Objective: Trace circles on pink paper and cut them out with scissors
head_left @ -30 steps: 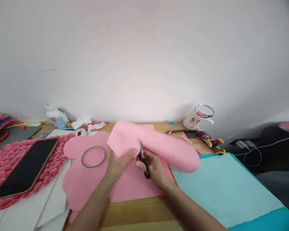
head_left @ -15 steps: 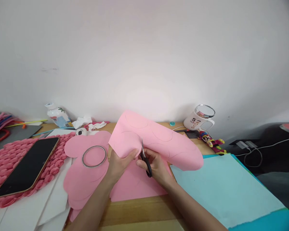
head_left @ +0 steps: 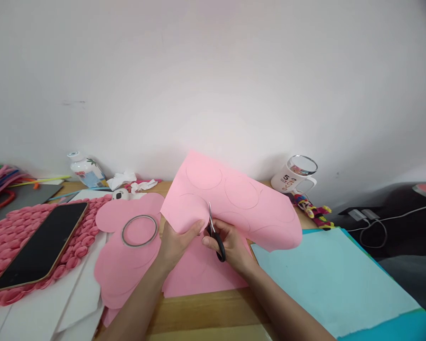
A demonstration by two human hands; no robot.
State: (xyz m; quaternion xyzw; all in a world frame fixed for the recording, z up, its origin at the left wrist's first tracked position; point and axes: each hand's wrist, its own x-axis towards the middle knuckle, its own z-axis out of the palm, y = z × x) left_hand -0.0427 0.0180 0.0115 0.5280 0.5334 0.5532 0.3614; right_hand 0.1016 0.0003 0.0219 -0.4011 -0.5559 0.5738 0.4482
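A sheet of pink paper [head_left: 241, 192] with several pencilled circles is lifted above the desk, its right end curling down. My left hand [head_left: 177, 244] pinches the sheet's lower left part between thumb and fingers. In my right hand [head_left: 230, 244] is a pair of scissors [head_left: 217, 239] with black handles, the blades pointing up at the sheet along a drawn circle. More pink paper [head_left: 202, 270] lies flat beneath both hands. To the left, a grey ring [head_left: 123, 232] rests on cut pink paper shapes [head_left: 124, 279] with rounded edges.
A phone [head_left: 42, 244] lies on pink petal-like pieces [head_left: 80, 251] at the left. Behind are a white bottle [head_left: 87, 170] and crumpled tissue [head_left: 120, 180]. At the right stand a white mug [head_left: 287, 177], a small figure [head_left: 314, 210] and light blue sheets [head_left: 330, 279]. A wall rises behind the desk.
The far part of the pink sheet has risen and flattened somewhat, showing more of the drawn circles. Both hands and the scissors stay in nearly the same place.
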